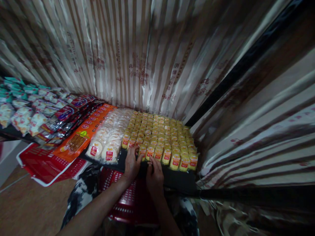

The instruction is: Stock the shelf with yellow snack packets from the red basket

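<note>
1. At the front edge of the dark worktop (pixel 177 179) we see both hands side by side, almost touching, resting on the nearest row of yellow snack packets (pixel 159 137).
2. Our left hand (pixel 131 164) lies with its fingers loosely curled over a packet at the left end of the front row; we cannot tell whether it truly grips it.
3. Our right hand (pixel 154 174) sits just beside it, fingers bent down onto the next packets in that row; whether it has hold of one is also unclear.
4. The yellow packets stand upright in tight rows that fill the right part of the worktop, back to the striped curtain (pixel 147 59).
5. Just left of them lie clear bags of pale round cakes (pixel 108 141) with red labels, touching the yellow rows.
6. Further left we see a long orange pack (pixel 82 136), then dark shiny wrappers (pixel 66 114), then a heap of white and teal bags (pixel 22 108).
7. Below our forearms stands a red plastic crate (pixel 133 200), and a red and white printed sack (pixel 44 165) hangs at the lower left, over the brown floor (pixel 27 209).
</note>
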### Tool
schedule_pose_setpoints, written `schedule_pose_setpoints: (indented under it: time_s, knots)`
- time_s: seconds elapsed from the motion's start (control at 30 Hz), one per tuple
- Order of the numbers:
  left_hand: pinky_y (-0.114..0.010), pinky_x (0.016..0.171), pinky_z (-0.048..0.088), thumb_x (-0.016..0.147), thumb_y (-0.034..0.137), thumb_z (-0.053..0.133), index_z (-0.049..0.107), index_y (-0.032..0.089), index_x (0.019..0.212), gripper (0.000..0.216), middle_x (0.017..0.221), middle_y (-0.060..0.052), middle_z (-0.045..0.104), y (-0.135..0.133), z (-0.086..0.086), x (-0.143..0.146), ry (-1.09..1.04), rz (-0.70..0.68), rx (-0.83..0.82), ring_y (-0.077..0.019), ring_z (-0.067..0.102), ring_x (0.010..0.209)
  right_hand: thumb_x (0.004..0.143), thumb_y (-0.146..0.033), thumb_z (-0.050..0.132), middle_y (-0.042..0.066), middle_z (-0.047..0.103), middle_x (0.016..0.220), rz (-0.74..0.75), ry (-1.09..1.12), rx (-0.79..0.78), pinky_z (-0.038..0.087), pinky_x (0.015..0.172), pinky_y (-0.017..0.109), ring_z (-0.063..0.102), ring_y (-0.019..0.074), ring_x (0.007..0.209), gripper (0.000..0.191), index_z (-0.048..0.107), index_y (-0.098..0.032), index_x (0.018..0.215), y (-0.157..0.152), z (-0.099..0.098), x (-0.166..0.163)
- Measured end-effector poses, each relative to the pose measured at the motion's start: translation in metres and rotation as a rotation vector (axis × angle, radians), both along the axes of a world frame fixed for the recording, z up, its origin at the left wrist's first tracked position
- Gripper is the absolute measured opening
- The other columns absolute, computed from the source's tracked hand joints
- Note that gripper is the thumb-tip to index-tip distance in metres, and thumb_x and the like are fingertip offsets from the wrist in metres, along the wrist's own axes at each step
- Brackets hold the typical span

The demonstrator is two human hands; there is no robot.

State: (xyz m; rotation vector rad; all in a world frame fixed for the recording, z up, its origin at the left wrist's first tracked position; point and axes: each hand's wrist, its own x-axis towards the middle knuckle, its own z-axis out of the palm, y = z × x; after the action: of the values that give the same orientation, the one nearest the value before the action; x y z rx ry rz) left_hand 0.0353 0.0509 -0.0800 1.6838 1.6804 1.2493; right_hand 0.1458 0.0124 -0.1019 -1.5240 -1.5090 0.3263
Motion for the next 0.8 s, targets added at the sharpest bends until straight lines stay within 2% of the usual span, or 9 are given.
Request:
schedule_pose_setpoints:
  time_s: [0.2, 0.4, 0.53, 0.6, 0.67, 0.73, 0.8]
  knots:
    - [-0.03, 0.079, 0.044, 0.081, 0.02, 0.049, 0.051, 0.017, 0.101, 0.02, 0.091, -0.004, 0.054, 0.003, -0.001, 0.003, 0.021, -0.066, -0.037, -0.015, 0.052, 0.083, 0.089, -0.029, 0.032, 0.012, 0.06, 0.104, -0.01, -0.023, 0.007, 0.046, 0.086, 0.036, 0.056, 0.0185, 0.097, 0.036, 0.058, -0.016, 0.109, 0.002, -0.005, 0.0]
    - [-0.028, 0.079, 0.044, 0.08, 0.026, 0.053, 0.048, 0.016, 0.111, 0.033, 0.094, -0.004, 0.055, 0.0, -0.002, -0.004, 0.042, -0.087, -0.035, -0.0148, 0.053, 0.084, 0.088, -0.026, 0.034, 0.012, 0.059, 0.104, 0.01, -0.022, 0.053, 0.046, 0.087, 0.035, 0.056, 0.017, 0.096, 0.033, 0.057, -0.014, 0.108, 0.001, -0.004, 0.001]
    - [-0.028, 0.078, 0.043, 0.087, 0.028, 0.04, 0.052, 0.017, 0.103, 0.023, 0.09, -0.004, 0.057, -0.029, -0.004, -0.016, 0.056, -0.022, -0.019, -0.0149, 0.054, 0.083, 0.088, -0.025, 0.035, 0.011, 0.061, 0.101, 0.056, 0.015, 0.074, 0.048, 0.083, 0.033, 0.058, 0.0166, 0.092, 0.029, 0.058, -0.015, 0.104, -0.007, 0.002, 0.004]
    - [-0.028, 0.077, 0.043, 0.089, 0.026, 0.033, 0.055, 0.017, 0.095, 0.024, 0.088, -0.005, 0.058, -0.054, -0.01, -0.022, 0.065, -0.095, -0.023, -0.0148, 0.055, 0.084, 0.088, -0.024, 0.036, 0.01, 0.062, 0.097, 0.141, 0.029, 0.063, 0.05, 0.078, 0.031, 0.06, 0.0157, 0.085, 0.029, 0.058, -0.017, 0.105, -0.016, 0.005, 0.004]
    - [-0.027, 0.074, 0.043, 0.087, 0.023, 0.035, 0.057, 0.018, 0.094, 0.023, 0.086, -0.005, 0.06, -0.08, -0.021, -0.028, 0.113, -0.231, -0.123, -0.0151, 0.056, 0.083, 0.087, -0.024, 0.039, 0.008, 0.064, 0.09, 0.255, 0.023, 0.029, 0.05, 0.074, 0.029, 0.061, 0.0151, 0.08, 0.028, 0.057, -0.018, 0.107, -0.028, 0.006, 0.002]
    - [-0.027, 0.075, 0.043, 0.084, 0.021, 0.038, 0.06, 0.019, 0.092, 0.023, 0.09, -0.006, 0.063, -0.098, -0.038, -0.034, 0.19, -0.358, -0.33, -0.0165, 0.058, 0.085, 0.086, -0.024, 0.041, 0.006, 0.065, 0.083, 0.36, 0.01, -0.034, 0.05, 0.072, 0.028, 0.062, 0.0147, 0.075, 0.026, 0.059, -0.02, 0.104, -0.042, 0.001, -0.004]
    - [-0.026, 0.075, 0.043, 0.08, 0.016, 0.042, 0.062, 0.019, 0.091, 0.023, 0.092, -0.006, 0.066, -0.105, -0.059, -0.039, 0.214, -0.357, -0.604, -0.017, 0.059, 0.086, 0.086, -0.024, 0.04, 0.005, 0.066, 0.081, 0.448, 0.014, -0.146, 0.049, 0.072, 0.028, 0.062, 0.0151, 0.075, 0.025, 0.061, -0.021, 0.098, -0.054, -0.012, -0.013]
